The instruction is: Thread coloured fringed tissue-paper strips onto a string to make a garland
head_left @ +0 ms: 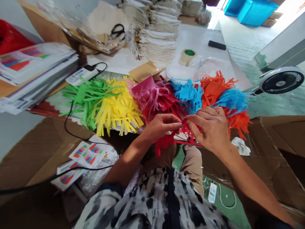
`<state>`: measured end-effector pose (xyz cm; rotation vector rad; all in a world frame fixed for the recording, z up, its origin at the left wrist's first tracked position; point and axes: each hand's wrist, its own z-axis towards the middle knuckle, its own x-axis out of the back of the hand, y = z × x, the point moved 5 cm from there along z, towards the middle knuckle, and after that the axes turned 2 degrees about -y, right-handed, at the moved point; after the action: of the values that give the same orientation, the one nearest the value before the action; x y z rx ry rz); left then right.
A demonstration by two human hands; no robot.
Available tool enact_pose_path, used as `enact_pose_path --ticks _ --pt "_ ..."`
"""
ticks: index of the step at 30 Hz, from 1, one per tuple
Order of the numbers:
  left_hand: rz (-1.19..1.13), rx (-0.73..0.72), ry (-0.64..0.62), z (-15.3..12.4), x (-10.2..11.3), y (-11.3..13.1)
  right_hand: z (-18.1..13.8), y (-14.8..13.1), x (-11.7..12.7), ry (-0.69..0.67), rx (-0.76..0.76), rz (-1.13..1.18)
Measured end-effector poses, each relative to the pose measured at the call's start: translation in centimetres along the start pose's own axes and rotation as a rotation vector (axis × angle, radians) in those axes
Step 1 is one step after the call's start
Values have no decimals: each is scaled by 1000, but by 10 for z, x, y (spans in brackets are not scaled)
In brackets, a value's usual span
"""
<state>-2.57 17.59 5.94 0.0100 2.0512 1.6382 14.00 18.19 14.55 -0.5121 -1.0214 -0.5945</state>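
Probably light, soft & easily torn, the red fringe (164, 143) hangs approx. centre frame; our L hand (162, 125) & R hand (211, 128) meet, both pinched on it; we'd grip where it's gathered, not loose ends.

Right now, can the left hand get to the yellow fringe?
Probably yes: the yellow fringe lies close to the left hand, and nothing seems to block it, though that hand is pinching red strips.

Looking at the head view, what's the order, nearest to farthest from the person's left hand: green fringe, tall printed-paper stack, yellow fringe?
From the left hand:
1. Yellow fringe, to its left.
2. Green fringe, left of the yellow.
3. Tall printed-paper stack, at the picture's left edge.
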Motion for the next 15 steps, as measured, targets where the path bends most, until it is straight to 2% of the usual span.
enact_pose_path --ticks 3,6,9,11,13,15 --pt "75 -62 10 0 -5 5 -1 4 -2 -8 -140 302" --pt "95 -166 18 5 -13 16 -1 9 -3 74 -306 563" --pt "16 -240 -4 14 -20 23 2 11 -1 201 -380 615" --pt "-56 -211 -8 21 -23 22 5 12 0 264 -382 613" --pt "-106 -180 0 25 -25 18 8 14 1 299 -385 610" --pt "-104 -195 21 27 -25 16 9 16 0 277 -395 630"
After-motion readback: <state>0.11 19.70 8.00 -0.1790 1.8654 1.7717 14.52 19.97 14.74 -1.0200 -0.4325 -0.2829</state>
